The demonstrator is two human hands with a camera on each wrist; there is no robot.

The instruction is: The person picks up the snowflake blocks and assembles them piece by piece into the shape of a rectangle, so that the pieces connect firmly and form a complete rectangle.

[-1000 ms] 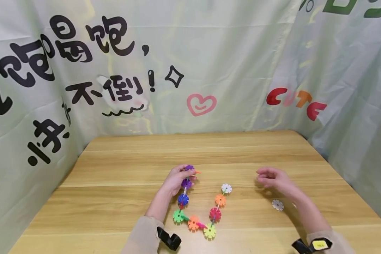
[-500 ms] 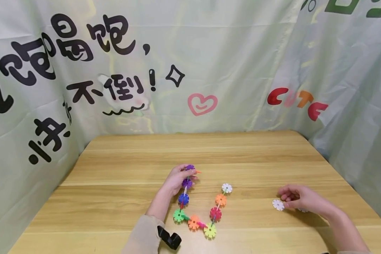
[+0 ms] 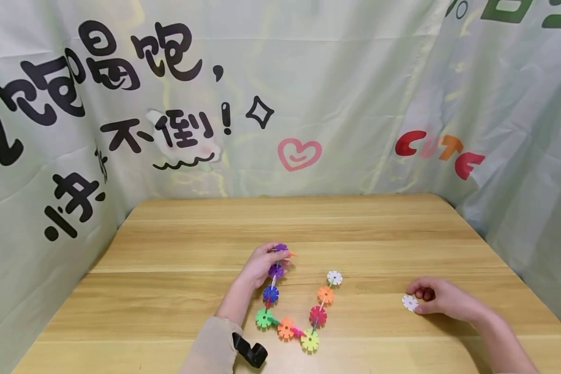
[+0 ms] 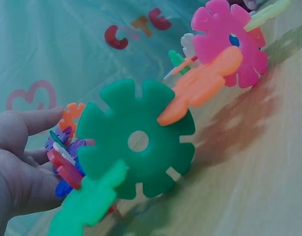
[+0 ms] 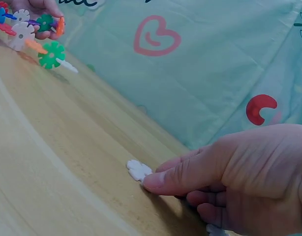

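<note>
My left hand (image 3: 261, 265) grips the upper left end of a chain of slotted snowflake discs, at a purple disc (image 3: 281, 248). An orange disc (image 3: 293, 254) juts edge-on past the fingers. From there the chain bends through a blue disc (image 3: 270, 294), a green disc (image 3: 264, 318) and a yellow disc (image 3: 310, 341), then up to a white disc (image 3: 334, 278). Off to the right, the thumb and index finger of my right hand (image 3: 441, 298) pinch the edge of a loose white snowflake disc (image 3: 410, 303). Part of another pale disc (image 5: 216, 230) shows beneath that hand.
A wooden table (image 3: 191, 228) bears everything. Printed cloth (image 3: 346, 104) hangs along its back and sides. In the left wrist view, a large green disc (image 4: 136, 140) of the chain stands close to the camera, partly covering what lies behind.
My right hand has moved right and towards me, down to the loose white disc, and now pinches its edge. My left hand and the chain have stayed put.
</note>
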